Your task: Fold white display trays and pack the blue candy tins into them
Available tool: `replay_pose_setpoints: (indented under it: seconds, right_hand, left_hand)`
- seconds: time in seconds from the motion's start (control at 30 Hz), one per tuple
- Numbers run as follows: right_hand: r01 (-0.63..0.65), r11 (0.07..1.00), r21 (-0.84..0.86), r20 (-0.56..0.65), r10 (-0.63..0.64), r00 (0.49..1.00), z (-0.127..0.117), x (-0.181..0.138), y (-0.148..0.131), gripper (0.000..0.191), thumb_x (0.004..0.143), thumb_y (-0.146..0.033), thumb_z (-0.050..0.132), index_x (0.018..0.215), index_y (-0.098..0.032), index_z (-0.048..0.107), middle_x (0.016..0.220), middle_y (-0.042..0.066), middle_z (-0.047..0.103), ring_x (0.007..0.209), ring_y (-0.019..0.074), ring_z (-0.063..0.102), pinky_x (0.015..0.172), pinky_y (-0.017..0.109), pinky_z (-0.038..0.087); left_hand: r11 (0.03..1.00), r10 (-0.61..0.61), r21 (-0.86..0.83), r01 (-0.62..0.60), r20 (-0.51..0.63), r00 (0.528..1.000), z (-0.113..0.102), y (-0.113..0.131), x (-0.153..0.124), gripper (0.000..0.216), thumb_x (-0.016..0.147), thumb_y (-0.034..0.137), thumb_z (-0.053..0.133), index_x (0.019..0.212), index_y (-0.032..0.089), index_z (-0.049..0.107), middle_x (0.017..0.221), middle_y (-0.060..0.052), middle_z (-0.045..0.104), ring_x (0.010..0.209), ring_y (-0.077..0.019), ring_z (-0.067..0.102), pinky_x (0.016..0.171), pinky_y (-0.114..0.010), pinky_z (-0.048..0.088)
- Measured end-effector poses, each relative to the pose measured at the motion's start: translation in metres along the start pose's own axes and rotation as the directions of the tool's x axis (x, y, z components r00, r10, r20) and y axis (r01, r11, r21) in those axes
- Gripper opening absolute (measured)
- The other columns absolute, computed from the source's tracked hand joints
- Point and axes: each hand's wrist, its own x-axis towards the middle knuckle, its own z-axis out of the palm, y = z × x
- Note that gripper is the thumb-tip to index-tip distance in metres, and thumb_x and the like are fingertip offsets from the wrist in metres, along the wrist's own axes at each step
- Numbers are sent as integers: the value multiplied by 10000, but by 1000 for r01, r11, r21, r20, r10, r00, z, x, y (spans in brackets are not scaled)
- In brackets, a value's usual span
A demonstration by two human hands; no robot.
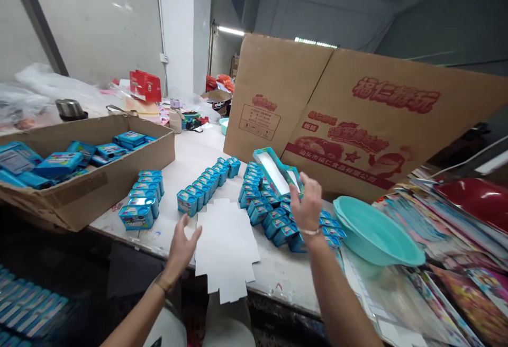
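Observation:
My left hand [181, 247] hovers open above the near table edge, fingers spread, just left of a stack of flat white die-cut cards [226, 249]. My right hand [306, 204] is raised over a heap of small teal boxes [278, 220] and grips the edge of an open teal display tray [278, 172] with a white inside, tilted up. Rows of small teal boxes [206, 183] stand in lines on the white table [190, 156], with another short row [145, 193] to the left.
A shallow cardboard box [91, 177] with larger blue packs sits at the left. A big printed carton [349, 119] stands behind the boxes. A teal plastic bowl [375, 230] and printed sheets [440, 241] lie at the right. Clutter fills the far table.

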Motion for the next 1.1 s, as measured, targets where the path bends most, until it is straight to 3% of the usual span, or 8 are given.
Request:
replay_pose_setpoints:
  seconds: [0.07,0.17,0.27,0.43,0.6,0.73,0.87,1.1]
  right_hand:
    - [-62,985,161,212,27,977,16,-45,-14,399,983,-353,355,1271,-150,542,1177,149,615,1091,251,558,916,380,440]
    - [-154,988,-17,631,130,765,63,-123,-41,509,882,-404,554,1292,-102,552,1194,190,615,1125,319,544,907,397,447]
    - [-244,941,-234,662,338,669,104,-168,-59,649,844,-395,605,1363,-28,473,1354,239,516,1265,375,429,991,463,392]
    - [-277,924,-263,602,382,701,113,-172,-73,680,837,-347,611,1410,-43,408,1501,244,353,1385,375,282,1100,522,252]
    - [-403,915,-28,577,343,741,101,-152,-71,346,803,-199,576,1145,-143,582,1160,173,630,1096,311,553,911,418,425]
    - [-713,551,434,726,255,639,83,-138,-45,111,741,-220,601,840,-191,562,763,24,625,727,204,594,701,323,457]
    - [-859,31,510,856,-111,504,57,-131,-23,447,644,-229,715,1068,-207,574,900,14,679,756,198,632,704,322,478]
    - [-871,-143,469,863,-133,487,50,-140,-19,653,629,-212,743,1252,-219,549,1084,68,703,893,246,675,775,353,493]
  left_hand:
    - [972,-93,220,82,40,995,28,-26,-17,773,806,502,537,1395,25,382,1458,-274,409,1405,-367,322,1131,-545,275]
    - [874,-61,485,16,77,995,61,-51,-37,842,797,504,502,1401,-66,359,1529,-304,272,1471,-391,114,1170,-572,98]
    - [814,34,575,-78,88,996,71,-60,-44,888,812,517,450,1441,-86,280,1561,-287,203,1486,-360,33,1177,-547,41]
    - [836,42,540,-97,114,993,70,-61,-40,910,802,533,432,1438,-100,278,1557,-297,204,1483,-369,47,1181,-530,60]
    - [943,-16,334,-9,70,997,58,-46,-34,960,784,577,493,1459,-60,250,1544,-301,231,1475,-392,85,1178,-552,114]
    - [987,-150,-55,149,-28,988,25,-30,-8,1029,696,591,660,1483,68,251,1460,-239,399,1376,-360,365,1095,-481,361]
    - [849,-259,-402,343,249,933,-2,-16,27,938,570,522,789,1360,130,471,1037,-99,637,956,-254,634,754,-333,533]
    - [664,-329,-566,488,365,871,-1,17,41,814,595,344,824,1323,186,496,1110,-103,642,822,-189,664,651,-275,523]
